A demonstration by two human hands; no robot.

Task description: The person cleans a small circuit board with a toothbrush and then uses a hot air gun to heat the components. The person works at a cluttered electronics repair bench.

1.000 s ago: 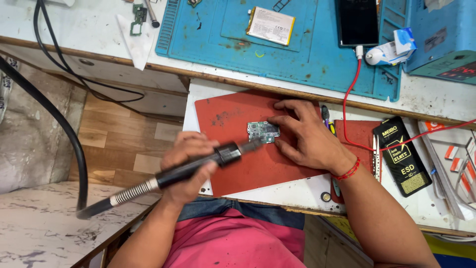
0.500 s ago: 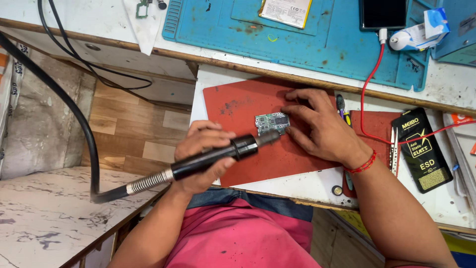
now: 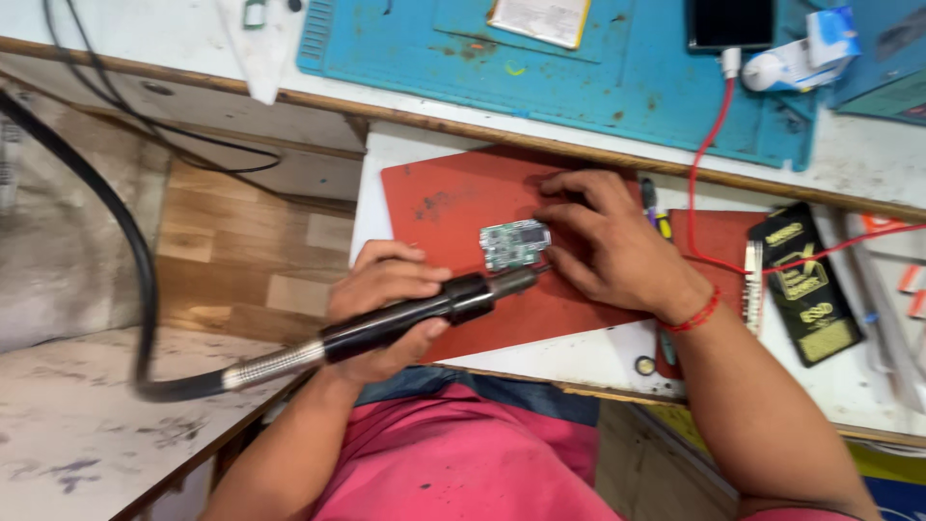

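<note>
My left hand grips a black hot-air wand with a metal spring collar and a thick black hose trailing left. Its nozzle tip points at the lower right edge of a small green circuit board lying on a red mat. My right hand rests palm down on the mat, fingers spread, fingertips touching the board's right side. A red thread bracelet circles that wrist.
A blue work mat lies behind, with a flat pale battery, a phone and a red cable running from it. A black tool pouch and tweezers sit right. A wooden floor gap opens left.
The wand's nozzle has slid from the board's top down to its lower right edge. My right hand shifted a little right; the view drifted.
</note>
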